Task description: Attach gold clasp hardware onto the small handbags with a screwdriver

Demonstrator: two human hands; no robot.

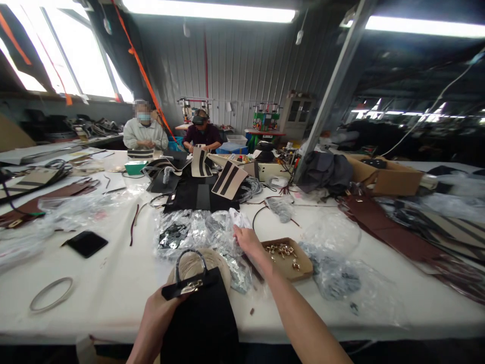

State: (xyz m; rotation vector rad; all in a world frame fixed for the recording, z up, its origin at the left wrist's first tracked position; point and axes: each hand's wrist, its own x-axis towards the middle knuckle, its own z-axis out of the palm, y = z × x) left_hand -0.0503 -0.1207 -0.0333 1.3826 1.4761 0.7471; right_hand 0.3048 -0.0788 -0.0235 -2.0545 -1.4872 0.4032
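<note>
My left hand (161, 311) grips the upper left side of a black handbag (206, 318) at the table's front edge. The bag has a looped handle and a gold clasp (192, 286). My right hand (248, 240) reaches forward, its fingers closed on a crumpled clear plastic bag (239, 218). Beneath and beside it lie plastic bags of small dark metal parts (176, 233). Just right of my right forearm sits a shallow cardboard tray (301, 273) with several gold fittings. A coil of pale cord (223, 265) lies partly hidden behind the handbag.
A black phone (87, 243) and a tape ring (51, 294) lie at left. More bagged parts (341, 283) are at right, near brown leather strips (379, 222) and a cardboard box (397, 177). Striped panels (229, 180) are piled mid-table. Two people sit across the table.
</note>
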